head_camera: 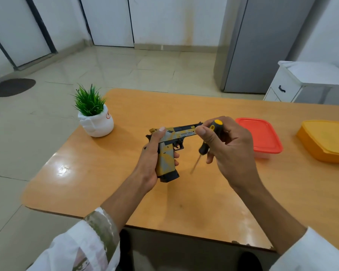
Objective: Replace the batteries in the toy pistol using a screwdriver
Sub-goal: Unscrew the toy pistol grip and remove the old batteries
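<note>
Over on the far left there's a dark round mat on the tiled floor. A little fake plant in a white pot sits near the left corner of our wooden table.

Next comes our left hand, holding the toy pistol up over the middle of the table. Our fingers are curled round the yellow-and-grey grip and the thumb lies up along the back of the slide. The black base of the grip sticks out below our palm, and the barrel points right.

Just right of that is the screwdriver, with a black handle and a yellow cap. Our right hand pinches the handle between thumb and curled fingers. The handle's top sits right by the muzzle, and the shaft angles down and left, clear of the pistol. The tip's too blurry to make out.

Behind that hand a red-lidded box rests on the table. A yellow tub sits well apart from it at the right edge, and a white cabinet stands beyond the table.
</note>
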